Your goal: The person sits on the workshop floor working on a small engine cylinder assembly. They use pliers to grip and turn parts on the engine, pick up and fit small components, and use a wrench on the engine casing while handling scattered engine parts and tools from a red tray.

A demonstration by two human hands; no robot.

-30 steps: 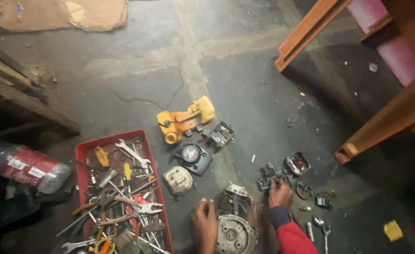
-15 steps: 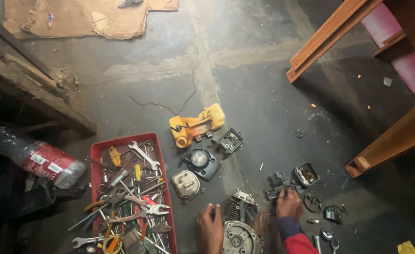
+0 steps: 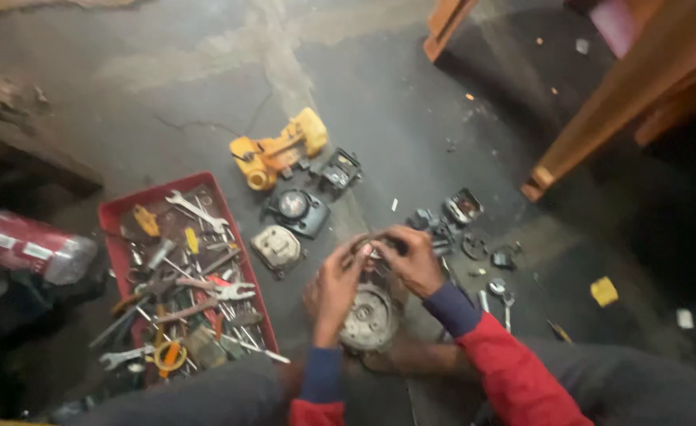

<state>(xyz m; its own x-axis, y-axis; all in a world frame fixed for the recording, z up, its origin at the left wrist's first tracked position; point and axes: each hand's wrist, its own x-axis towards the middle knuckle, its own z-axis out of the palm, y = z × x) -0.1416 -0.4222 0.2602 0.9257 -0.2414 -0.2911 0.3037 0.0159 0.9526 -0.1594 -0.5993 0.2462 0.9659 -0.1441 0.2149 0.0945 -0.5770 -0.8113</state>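
Note:
My left hand (image 3: 334, 290) and my right hand (image 3: 411, 260) meet over a small dark metal part (image 3: 373, 246) held between the fingers of both, just above a round grey engine flywheel assembly (image 3: 369, 317) standing on the concrete floor. The picture is blurred, so the small part's shape is unclear. Both sleeves are red with blue cuffs. A beige round cover (image 3: 277, 247) and a black round housing (image 3: 297, 210) lie just left of my hands.
A red tray (image 3: 121, 211) full of several wrenches and pliers sits at the left. A yellow engine housing (image 3: 277, 154) lies farther out. Small black parts (image 3: 452, 218) are scattered at the right. Wooden furniture legs (image 3: 569, 150) stand at the upper right; a red cylinder (image 3: 24, 246) lies far left.
Both hands have lifted from the floor parts and come together over the flywheel, gripping a small part. The camera has moved closer and tilted down.

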